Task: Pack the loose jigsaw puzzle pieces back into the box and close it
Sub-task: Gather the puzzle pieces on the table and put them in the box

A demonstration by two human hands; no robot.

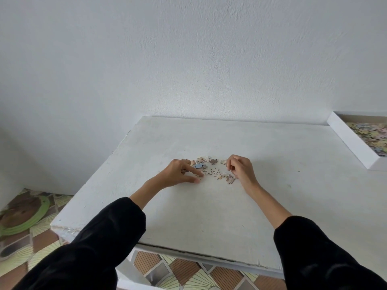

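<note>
A white wall (188, 59) fills the upper half of the head view. Below it, a white counter (209, 216) runs from the wall toward the viewer, with its near edge chipped at the left corner. A patterned tile floor (31, 248) shows to the left of the counter and under its near edge. Two black sleeves, left (100, 237) and right (314, 248), enter from the bottom corners, and the bare forearms reach over the counter. A round object with a green rim (25, 214) lies on the floor at far left. The open white box (347, 141) sits at the counter's far right corner, cut off by the frame edge. It contains a layer of pastel packed pieces (370, 135). The left grip (180, 173) rests on the counter with its fingers extended. Its index fingertip and thumb tip touch the near-left edge of the pile. The right grip (240, 169) stands at the pile's right edge with its fingers curled toward the thumb. Whether it holds a piece cannot be told. The loose puzzle pieces (211, 170) lie in a small scattered cluster at mid-counter, between the two grips and well apart from the box.
</note>
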